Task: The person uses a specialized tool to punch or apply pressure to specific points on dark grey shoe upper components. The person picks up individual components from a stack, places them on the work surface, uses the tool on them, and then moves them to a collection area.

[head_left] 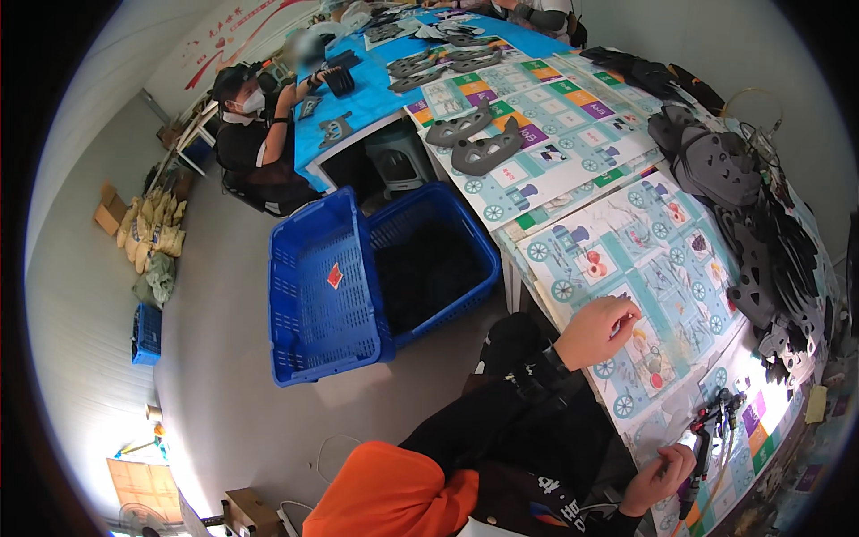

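Observation:
My left hand [598, 333] hovers over or rests on the near part of the printed table cover, its fingers curled in. Whatever is inside them, if anything, is hidden. Lower down, near the table's front edge, my right hand [660, 480] has its fingers bent together around a small dark bit that I cannot make out. Just beside its fingertips is a black gun-shaped hand tool [705, 447] with a thin hose. A bright light falls on the table there. Farther off, dark grey moulded pieces with cut-outs [488, 150] lie on the table.
Dark moulded parts [716, 166] are heaped along the table's right edge. Left of the table, a blue crate [488, 255] holds black material, with another blue crate [322, 295] leaning against it. A person [255, 134] sits at the blue-covered table, holding a black piece.

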`<state>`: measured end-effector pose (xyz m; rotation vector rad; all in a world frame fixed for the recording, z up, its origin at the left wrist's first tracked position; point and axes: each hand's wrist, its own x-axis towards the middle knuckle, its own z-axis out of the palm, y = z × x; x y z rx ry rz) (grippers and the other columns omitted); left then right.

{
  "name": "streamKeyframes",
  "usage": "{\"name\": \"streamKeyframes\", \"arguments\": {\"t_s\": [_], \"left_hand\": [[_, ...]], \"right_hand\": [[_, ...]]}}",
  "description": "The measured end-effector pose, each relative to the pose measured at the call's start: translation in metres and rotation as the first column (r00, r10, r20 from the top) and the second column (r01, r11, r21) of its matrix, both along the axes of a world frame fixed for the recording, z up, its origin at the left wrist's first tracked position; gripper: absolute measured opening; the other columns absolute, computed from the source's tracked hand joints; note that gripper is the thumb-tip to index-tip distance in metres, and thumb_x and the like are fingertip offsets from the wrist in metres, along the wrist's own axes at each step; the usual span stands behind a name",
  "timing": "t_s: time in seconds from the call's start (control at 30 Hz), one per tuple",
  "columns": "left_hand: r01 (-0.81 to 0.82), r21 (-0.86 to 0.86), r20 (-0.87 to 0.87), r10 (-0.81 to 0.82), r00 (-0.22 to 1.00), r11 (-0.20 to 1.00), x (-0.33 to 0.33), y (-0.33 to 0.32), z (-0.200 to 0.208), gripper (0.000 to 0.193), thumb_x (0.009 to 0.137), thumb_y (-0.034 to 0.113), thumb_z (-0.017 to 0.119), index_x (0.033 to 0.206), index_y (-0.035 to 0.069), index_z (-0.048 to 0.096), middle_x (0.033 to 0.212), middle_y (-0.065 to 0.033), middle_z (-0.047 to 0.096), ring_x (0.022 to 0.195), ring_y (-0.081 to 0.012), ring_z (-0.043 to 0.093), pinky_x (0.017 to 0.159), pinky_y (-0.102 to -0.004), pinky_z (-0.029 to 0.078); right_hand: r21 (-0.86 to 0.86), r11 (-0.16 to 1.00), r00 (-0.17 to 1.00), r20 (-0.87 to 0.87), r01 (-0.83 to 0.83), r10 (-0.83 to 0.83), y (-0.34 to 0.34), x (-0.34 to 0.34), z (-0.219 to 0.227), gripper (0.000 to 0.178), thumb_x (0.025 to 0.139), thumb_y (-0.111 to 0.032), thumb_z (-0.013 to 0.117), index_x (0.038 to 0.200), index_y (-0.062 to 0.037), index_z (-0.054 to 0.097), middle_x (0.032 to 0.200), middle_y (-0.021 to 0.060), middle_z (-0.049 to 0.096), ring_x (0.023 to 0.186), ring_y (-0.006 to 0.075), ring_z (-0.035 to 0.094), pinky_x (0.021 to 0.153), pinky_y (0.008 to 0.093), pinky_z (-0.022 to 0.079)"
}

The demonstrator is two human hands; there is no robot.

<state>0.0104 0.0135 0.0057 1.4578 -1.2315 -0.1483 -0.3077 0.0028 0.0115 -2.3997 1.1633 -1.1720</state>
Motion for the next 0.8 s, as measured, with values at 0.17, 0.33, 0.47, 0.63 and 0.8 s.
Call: {"name": "streamKeyframes", "arguments": {"t_s": [0.17, 0.33, 0.47, 0.63, 0.8], "left_hand": [[-0.018, -0.047, -0.015, 0.018, 1.0, 0.999, -0.002, 0.001, 0.001, 0.015, 0.093, 0.004, 0.069, 0.107, 0.005, 0.067, 0.09, -0.0116, 0.068, 0.078, -0.0305, 0.065, 0.068, -0.0397, 0.052], [-0.01, 0.005, -0.055, 0.01, 0.998, 1.0, -0.002, 0.001, 0.001, 0.014, 0.095, 0.006, 0.069, 0.109, 0.006, 0.068, 0.093, -0.0124, 0.07, 0.079, -0.0296, 0.067, 0.069, -0.0384, 0.053], [0.021, 0.088, -0.068, -0.015, 0.998, 0.996, 0.002, 0.0, -0.002, 0.016, 0.097, 0.006, 0.069, 0.113, 0.004, 0.068, 0.103, -0.0111, 0.072, 0.086, -0.0251, 0.07, 0.073, -0.0354, 0.055], [-0.227, -0.695, -0.682, -0.726, -0.096, 0.682, 0.069, 0.024, 0.028, 0.05, 0.103, 0.027, 0.06, 0.145, 0.0, 0.053, 0.146, -0.0155, 0.061, 0.13, -0.0301, 0.061, 0.107, -0.0454, 0.051], [-0.571, -0.787, -0.388, -0.907, 0.164, 0.233, 0.188, 0.118, 0.003, 0.072, 0.104, 0.028, 0.055, 0.158, -0.012, 0.029, 0.169, -0.0334, 0.027, 0.154, -0.0446, 0.034, 0.127, -0.0539, 0.035]], "right_hand": [[-0.016, 1.0, 1.0, 0.006, -0.009, 0.009, 0.0, 0.0, 0.0, 0.018, 0.078, 0.014, 0.051, 0.089, 0.0022, 0.058, 0.101, 0.0159, 0.058, 0.1, 0.0353, 0.058, 0.089, 0.0438, 0.046], [-0.039, 0.999, 1.0, 0.0, -0.018, 0.018, -0.004, -0.003, -0.005, 0.018, 0.078, 0.014, 0.052, 0.089, 0.0017, 0.058, 0.1, 0.0158, 0.058, 0.1, 0.0351, 0.058, 0.089, 0.0429, 0.046], [-0.003, 1.0, 0.999, 0.044, 0.004, -0.004, -0.003, 0.0, -0.004, 0.016, 0.076, 0.011, 0.055, 0.087, 0.0004, 0.059, 0.098, 0.0158, 0.061, 0.1, 0.0375, 0.059, 0.093, 0.0482, 0.046], [-0.049, 0.999, 0.998, 0.059, -0.006, 0.008, -0.005, 0.002, 0.006, 0.016, 0.073, 0.009, 0.054, 0.085, -0.0004, 0.058, 0.094, 0.0155, 0.059, 0.096, 0.0376, 0.059, 0.088, 0.0472, 0.046], [-0.015, 1.0, 0.994, 0.11, -0.022, 0.023, -0.001, 0.006, 0.004, 0.017, 0.073, 0.01, 0.057, 0.085, -0.001, 0.061, 0.094, 0.0153, 0.06, 0.096, 0.038, 0.059, 0.086, 0.0465, 0.047]]}}
